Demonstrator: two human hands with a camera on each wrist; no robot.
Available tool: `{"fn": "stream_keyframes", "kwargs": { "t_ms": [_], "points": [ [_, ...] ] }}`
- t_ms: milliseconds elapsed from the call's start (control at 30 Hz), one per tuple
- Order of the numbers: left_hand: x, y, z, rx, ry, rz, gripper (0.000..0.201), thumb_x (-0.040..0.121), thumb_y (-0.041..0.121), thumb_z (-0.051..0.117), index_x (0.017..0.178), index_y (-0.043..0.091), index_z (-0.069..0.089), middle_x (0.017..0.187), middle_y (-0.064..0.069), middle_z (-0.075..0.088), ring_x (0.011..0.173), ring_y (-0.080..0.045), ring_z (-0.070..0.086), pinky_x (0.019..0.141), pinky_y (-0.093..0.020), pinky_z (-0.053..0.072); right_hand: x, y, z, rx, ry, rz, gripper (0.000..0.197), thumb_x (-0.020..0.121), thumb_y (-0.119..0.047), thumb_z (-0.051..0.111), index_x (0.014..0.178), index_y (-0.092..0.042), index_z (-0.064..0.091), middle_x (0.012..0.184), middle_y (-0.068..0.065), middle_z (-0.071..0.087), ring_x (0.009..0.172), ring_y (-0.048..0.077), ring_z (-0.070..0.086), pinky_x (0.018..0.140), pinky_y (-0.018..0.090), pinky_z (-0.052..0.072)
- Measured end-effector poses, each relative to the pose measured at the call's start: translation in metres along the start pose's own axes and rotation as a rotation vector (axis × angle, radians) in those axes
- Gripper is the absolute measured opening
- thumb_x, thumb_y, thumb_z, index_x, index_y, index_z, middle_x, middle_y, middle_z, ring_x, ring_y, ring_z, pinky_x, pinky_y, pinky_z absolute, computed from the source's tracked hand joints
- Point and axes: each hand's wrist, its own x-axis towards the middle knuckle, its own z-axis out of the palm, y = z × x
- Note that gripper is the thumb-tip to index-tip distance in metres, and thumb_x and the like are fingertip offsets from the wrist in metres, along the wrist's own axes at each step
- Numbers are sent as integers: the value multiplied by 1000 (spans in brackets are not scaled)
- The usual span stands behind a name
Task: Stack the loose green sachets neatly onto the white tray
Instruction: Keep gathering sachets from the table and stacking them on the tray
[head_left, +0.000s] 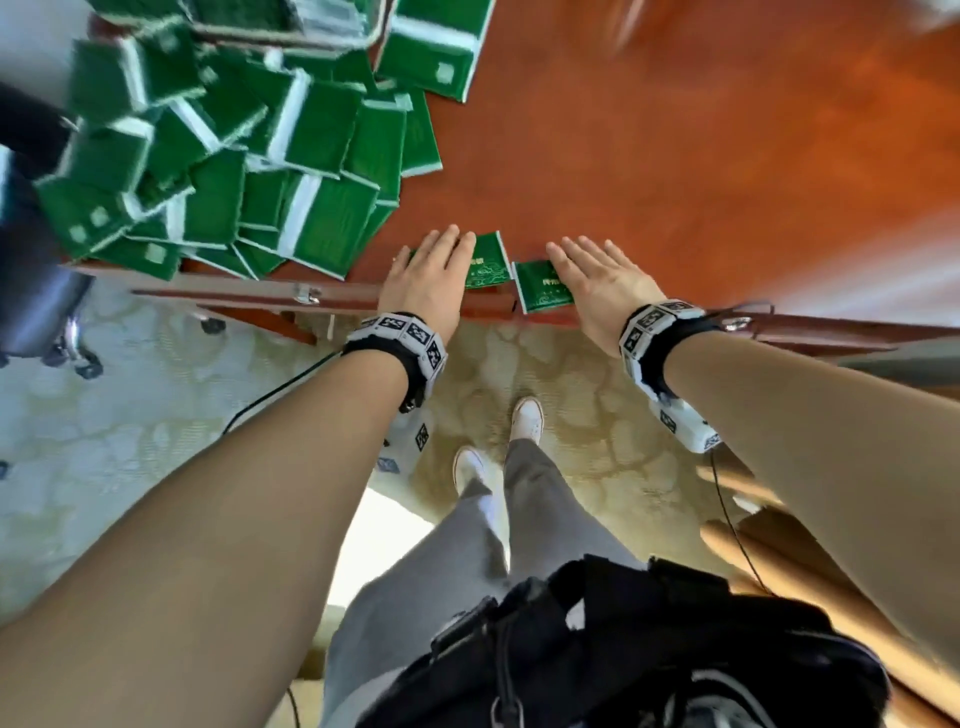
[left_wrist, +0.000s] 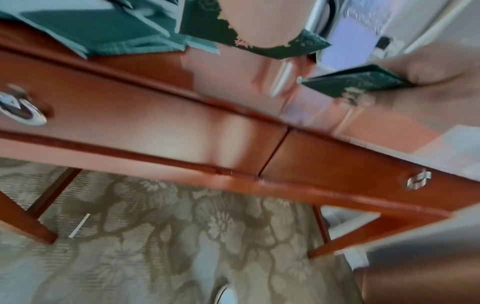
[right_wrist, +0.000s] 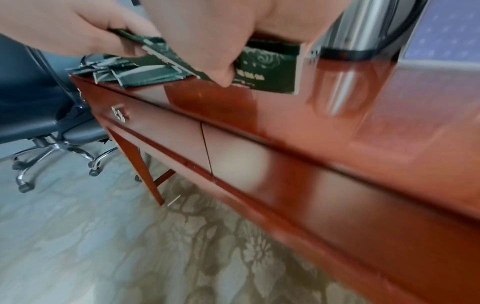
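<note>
Beside sachet heap, office chair, tray

A glossy red-brown wooden worktop with drawers stands on floral carpet; a dark office chair sits left.

Bright daylight, glossy glare, motion-blurred, edge-warped views.

A heap of sachets lies far left on the desk; a chair stands left.
</note>
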Motion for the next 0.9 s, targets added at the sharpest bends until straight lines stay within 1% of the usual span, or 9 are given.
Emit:
{"fn": "stream_keyframes", "kwargs": {
  "t_ms": [67, 167, 300, 400, 533, 667, 767, 833, 900],
  "points": [
    [0, -7, -38, -45, 30, -38, 80, 90, -12, 43, 160, 14, 13, 167, -7, 14, 153, -24, 14, 124, -42, 18, 2, 0, -36, -53, 46, 2, 76, 98, -4, 39, 159, -17, -4, 167, 4, 3, 154, 21, 2, 125, 39, 3],
    [7, -21, -97, -56, 133, -59, 78, 92, -7, 50, 159, 10, 14, 166, -10, 15, 152, -25, 15, 123, -41, 21, 13, 4, -102, -84, 205, 6, 75, 99, -15, 48, 160, -21, 4, 166, 3, 9, 153, 23, 8, 125, 41, 8],
    [27, -38, -161, -24, 321, -91, 77, 93, -4, 53, 158, 5, 14, 165, -13, 16, 151, -27, 20, 122, -40, 25, 32, 8, -187, -90, 432, -3, 72, 97, -14, 50, 159, -21, 14, 164, 7, 18, 151, 28, 17, 124, 42, 12],
    [46, -43, -190, -20, 387, -130, 76, 92, -5, 52, 158, 2, 14, 165, -15, 16, 151, -28, 20, 121, -40, 25, 54, 12, -225, -123, 509, -20, 67, 97, -15, 49, 158, -19, 21, 161, 11, 26, 147, 32, 24, 122, 46, 19],
    [83, -49, -196, -24, 353, -205, 76, 92, -6, 47, 158, 3, 12, 165, -15, 14, 152, -27, 17, 122, -40, 24, 99, 25, -245, -237, 483, -53, 64, 95, -25, 50, 155, -19, 29, 155, 12, 36, 142, 33, 33, 117, 50, 27],
    [128, -64, -197, -58, 282, -347, 72, 95, -2, 45, 158, 3, 10, 165, -16, 13, 151, -28, 19, 122, -40, 25, 154, 44, -267, -350, 468, -106, 59, 92, -37, 48, 148, -20, 39, 138, 8, 53, 126, 32, 48, 102, 47, 40],
    [157, -73, -201, -99, 244, -485, 69, 95, -2, 41, 158, 3, 11, 165, -16, 13, 151, -29, 18, 121, -49, 24, 198, 55, -293, -399, 460, -181, 62, 94, -42, 45, 150, -20, 34, 139, 7, 51, 122, 31, 47, 97, 46, 40],
    [173, -79, -203, -134, 214, -584, 70, 96, -1, 40, 158, 4, 8, 166, -14, 9, 153, -27, 11, 122, -56, 17, 229, 58, -309, -467, 464, -242, 63, 95, -43, 44, 152, -21, 30, 140, 6, 50, 122, 30, 44, 96, 45, 39],
    [189, -81, -202, -173, 198, -651, 71, 96, -1, 40, 158, 3, 5, 167, -14, 5, 154, -27, 5, 122, -58, 12, 261, 58, -320, -528, 453, -295, 64, 96, -42, 44, 154, -22, 25, 141, 6, 49, 121, 30, 41, 95, 43, 38]
  ]
}}
